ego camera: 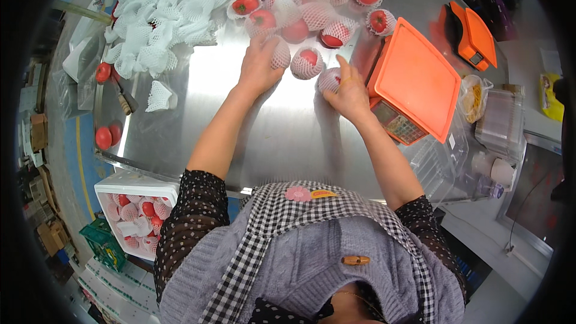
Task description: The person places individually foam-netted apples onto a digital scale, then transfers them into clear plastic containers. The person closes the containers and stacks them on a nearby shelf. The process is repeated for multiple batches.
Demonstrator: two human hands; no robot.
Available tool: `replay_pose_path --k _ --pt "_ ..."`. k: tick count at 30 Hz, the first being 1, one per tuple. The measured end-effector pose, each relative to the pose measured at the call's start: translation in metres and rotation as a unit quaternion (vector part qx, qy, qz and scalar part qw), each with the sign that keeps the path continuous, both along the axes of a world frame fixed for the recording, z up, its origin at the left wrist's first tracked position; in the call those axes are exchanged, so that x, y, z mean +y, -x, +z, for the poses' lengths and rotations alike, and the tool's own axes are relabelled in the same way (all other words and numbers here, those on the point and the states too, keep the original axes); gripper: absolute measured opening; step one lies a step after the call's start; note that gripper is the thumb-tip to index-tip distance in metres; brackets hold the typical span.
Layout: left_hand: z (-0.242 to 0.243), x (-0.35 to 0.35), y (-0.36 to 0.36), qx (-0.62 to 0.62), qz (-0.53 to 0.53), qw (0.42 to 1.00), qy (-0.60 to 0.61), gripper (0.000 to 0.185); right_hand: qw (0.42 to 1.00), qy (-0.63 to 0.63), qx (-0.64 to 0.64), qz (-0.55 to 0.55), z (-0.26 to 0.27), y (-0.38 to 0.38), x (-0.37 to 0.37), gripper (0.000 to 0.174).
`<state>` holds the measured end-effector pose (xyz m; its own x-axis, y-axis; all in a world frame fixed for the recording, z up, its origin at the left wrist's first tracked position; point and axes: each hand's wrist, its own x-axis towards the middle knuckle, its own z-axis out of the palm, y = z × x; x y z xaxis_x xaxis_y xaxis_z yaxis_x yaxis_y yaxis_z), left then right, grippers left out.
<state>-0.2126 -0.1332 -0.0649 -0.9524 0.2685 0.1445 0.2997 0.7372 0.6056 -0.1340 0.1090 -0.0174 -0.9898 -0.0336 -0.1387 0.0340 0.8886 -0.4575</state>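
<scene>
My left hand (259, 66) is curled round a tomato in a white foam net sleeve (281, 52) at the near edge of a group of tomatoes. My right hand (349, 91) grips another netted tomato (329, 80), just left of the orange scale. Between the two hands a third netted tomato (307, 63) stands on the steel table (270, 139). Beyond them lie several more tomatoes in nets (336, 33), some with green stems showing. To the far left spreads a large heap of loose foam nets (175, 13).
An orange weighing scale (416, 78) stands by my right forearm, a smaller orange scale (472, 36) behind it. Clear plastic boxes (499, 117) are stacked at right. A knife (122, 99) and bare tomatoes (103, 137) lie at the left edge. A foam box (135, 186) of netted tomatoes sits below.
</scene>
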Motion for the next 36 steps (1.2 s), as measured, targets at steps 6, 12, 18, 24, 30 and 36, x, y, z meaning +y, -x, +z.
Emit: replay_pose_path --k 6,12,18,24,30,36 --pt "-0.004 0.020 -0.005 -0.030 0.026 0.999 0.017 0.076 0.997 -0.060 -0.021 0.036 -0.005 0.049 0.001 0.077" --pt "0.007 -0.003 -0.038 -0.086 0.076 0.992 -0.060 0.075 0.988 0.116 -0.081 0.055 0.011 0.011 -0.006 0.064" --pt "0.077 0.010 -0.075 0.011 0.055 0.989 -0.135 0.071 0.985 0.152 0.039 0.068 0.085 -0.046 0.011 0.061" --pt "0.124 0.128 -0.055 0.115 -0.090 0.961 -0.233 0.070 0.989 0.056 0.127 -0.043 0.144 -0.073 0.105 0.053" --pt "0.124 0.248 -0.053 0.065 -0.203 0.975 -0.058 0.066 0.987 -0.066 0.106 -0.106 0.124 -0.090 0.201 0.052" --pt "0.109 0.230 -0.046 0.060 -0.233 0.963 -0.125 0.056 0.987 -0.054 0.025 -0.151 0.128 -0.097 0.206 0.065"
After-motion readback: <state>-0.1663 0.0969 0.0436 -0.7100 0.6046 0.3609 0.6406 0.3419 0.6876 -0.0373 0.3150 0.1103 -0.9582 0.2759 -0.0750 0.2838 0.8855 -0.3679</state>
